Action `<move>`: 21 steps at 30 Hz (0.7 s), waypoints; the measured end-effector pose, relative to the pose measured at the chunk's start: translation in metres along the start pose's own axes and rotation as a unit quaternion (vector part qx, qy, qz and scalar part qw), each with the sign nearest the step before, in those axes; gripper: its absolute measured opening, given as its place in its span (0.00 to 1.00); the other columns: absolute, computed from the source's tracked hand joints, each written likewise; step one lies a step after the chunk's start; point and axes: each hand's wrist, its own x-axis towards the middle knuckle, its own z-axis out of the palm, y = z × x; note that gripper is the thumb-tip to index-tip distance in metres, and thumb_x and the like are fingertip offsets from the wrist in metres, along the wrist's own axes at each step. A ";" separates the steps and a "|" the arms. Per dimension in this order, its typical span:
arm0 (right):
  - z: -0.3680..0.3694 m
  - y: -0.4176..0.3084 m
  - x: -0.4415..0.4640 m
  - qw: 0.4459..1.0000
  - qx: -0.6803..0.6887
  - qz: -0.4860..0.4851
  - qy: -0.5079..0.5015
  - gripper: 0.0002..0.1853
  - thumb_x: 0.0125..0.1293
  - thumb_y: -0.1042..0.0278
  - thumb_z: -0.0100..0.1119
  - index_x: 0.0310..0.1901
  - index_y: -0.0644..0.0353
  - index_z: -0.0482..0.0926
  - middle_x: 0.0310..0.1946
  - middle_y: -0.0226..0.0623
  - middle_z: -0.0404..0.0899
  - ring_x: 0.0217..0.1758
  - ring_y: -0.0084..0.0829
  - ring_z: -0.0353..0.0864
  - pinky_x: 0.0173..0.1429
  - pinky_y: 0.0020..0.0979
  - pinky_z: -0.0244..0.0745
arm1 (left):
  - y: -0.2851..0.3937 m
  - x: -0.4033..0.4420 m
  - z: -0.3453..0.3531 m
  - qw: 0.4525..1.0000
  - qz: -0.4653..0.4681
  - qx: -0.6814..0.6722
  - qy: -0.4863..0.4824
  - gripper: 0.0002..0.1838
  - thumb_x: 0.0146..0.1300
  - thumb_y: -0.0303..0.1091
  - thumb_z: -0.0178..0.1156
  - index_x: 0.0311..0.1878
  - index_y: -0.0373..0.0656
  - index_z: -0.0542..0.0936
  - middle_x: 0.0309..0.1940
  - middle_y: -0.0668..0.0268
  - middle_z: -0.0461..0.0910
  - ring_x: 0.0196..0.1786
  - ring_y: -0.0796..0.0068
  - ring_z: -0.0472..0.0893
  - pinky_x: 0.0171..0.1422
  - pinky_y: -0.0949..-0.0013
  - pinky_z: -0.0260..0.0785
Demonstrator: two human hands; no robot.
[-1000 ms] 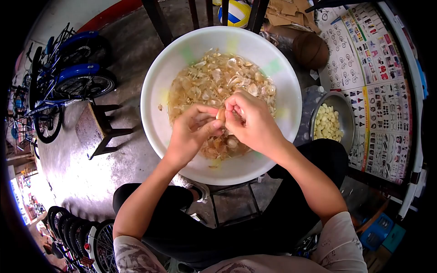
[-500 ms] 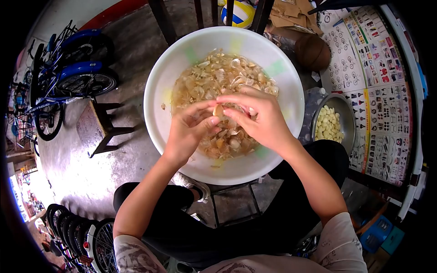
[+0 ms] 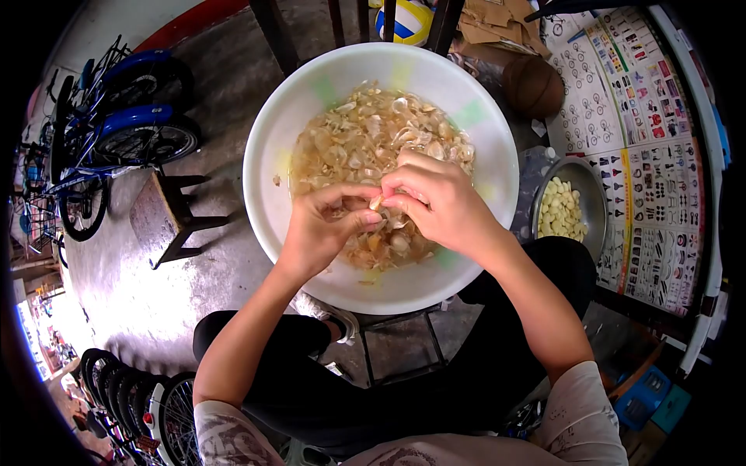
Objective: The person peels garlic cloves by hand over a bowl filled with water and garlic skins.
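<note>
Over a wide white basin, both my hands meet near its middle. A garlic clove is pinched between them. My left hand holds it with thumb and forefinger. From the other side, the fingertips of my right hand close on the same clove, partly hiding it. Garlic skins float thickly in the water below, and cloves among them are hard to make out. Right of the basin, a metal bowl holds many pale peeled garlic cloves.
A small wooden stool stands left of the basin, with blue-fendered bicycles beyond. A basketball, a volleyball and cardboard lie at the back. A printed parts chart covers the surface at right.
My right fingers have drawn in from a more spread position to a tight pinch at the clove. The clove has shifted slightly downward, and less of it shows between my fingers.
</note>
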 end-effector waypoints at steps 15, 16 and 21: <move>-0.009 -0.002 -0.003 0.995 0.026 0.025 -0.095 0.05 0.63 0.77 0.62 0.36 0.64 0.74 0.30 0.36 0.71 0.30 0.37 0.73 0.36 0.33 0.69 | 0.005 0.002 0.000 0.999 0.039 0.033 0.007 0.15 0.61 0.23 0.68 0.52 0.38 0.82 0.45 0.66 0.80 0.45 0.79 0.78 0.48 0.73 0.79; -0.010 0.002 -0.004 0.995 0.026 0.025 -0.095 0.05 0.63 0.77 0.62 0.36 0.64 0.74 0.30 0.36 0.71 0.30 0.37 0.73 0.36 0.33 0.69 | 0.009 0.002 0.000 0.998 -0.005 -0.048 0.045 0.14 0.62 0.23 0.67 0.51 0.37 0.82 0.48 0.65 0.80 0.46 0.79 0.78 0.49 0.73 0.79; -0.018 -0.004 0.000 0.976 0.116 0.176 -0.049 0.11 0.63 0.77 0.62 0.48 0.60 0.81 0.24 0.25 0.69 0.25 0.19 0.62 0.30 0.26 0.60 | 0.002 0.002 0.002 0.993 0.060 0.077 0.070 0.14 0.58 0.30 0.72 0.45 0.35 0.83 0.37 0.63 0.85 0.38 0.80 0.82 0.44 0.73 0.77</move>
